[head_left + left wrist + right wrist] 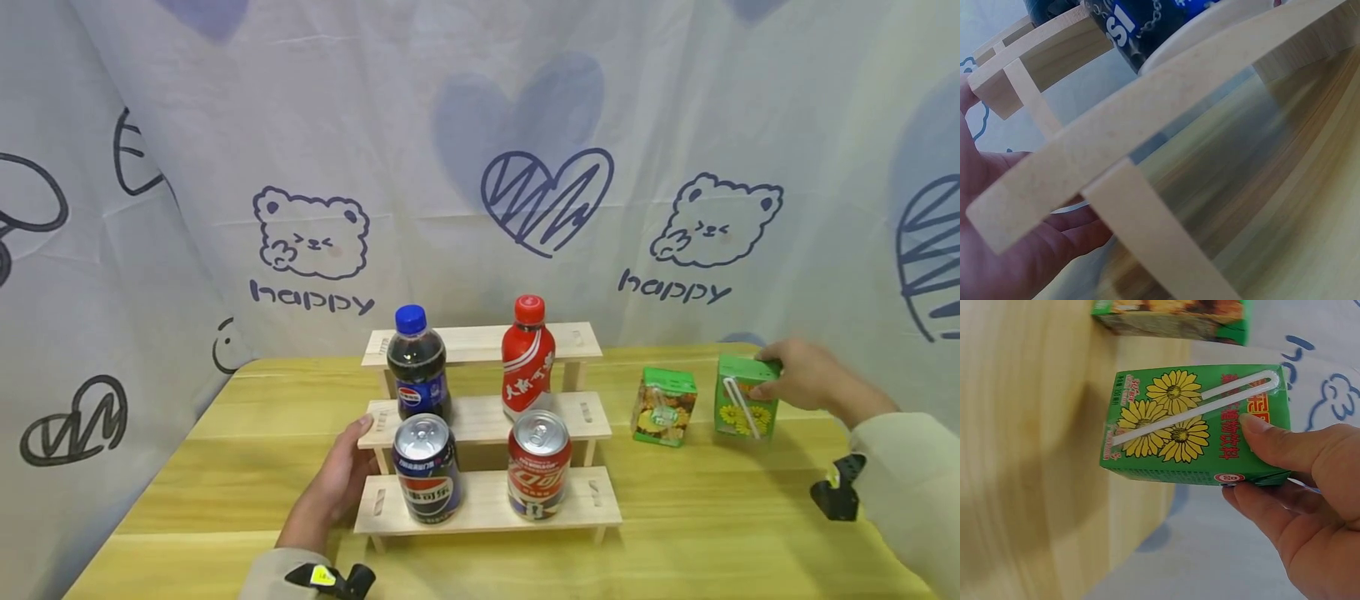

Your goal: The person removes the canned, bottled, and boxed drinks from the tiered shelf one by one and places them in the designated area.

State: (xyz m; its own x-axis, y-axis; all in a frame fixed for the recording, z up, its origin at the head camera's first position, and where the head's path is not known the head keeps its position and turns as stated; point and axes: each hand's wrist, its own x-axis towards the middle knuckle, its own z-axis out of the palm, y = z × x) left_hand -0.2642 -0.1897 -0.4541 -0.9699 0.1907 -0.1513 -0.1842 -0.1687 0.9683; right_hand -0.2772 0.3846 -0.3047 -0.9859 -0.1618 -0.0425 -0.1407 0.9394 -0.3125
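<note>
Head view: bottles (528,367) and cans (427,479) already on wooden rack (483,500); flower carton (753,404) and second carton (664,408) off it. Left hand (341,479) grips rack's left end; right hand (806,375) pinches flower carton, right of rack, worktop (675,517) contact unclear.

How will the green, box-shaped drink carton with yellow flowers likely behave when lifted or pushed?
The green, box-shaped drink carton looks fairly stiff: its faces appear flat in the right hand. Its flat sides and square edges make rolling unlikely. Being taller than wide, it might tip if pushed near the top.
</note>
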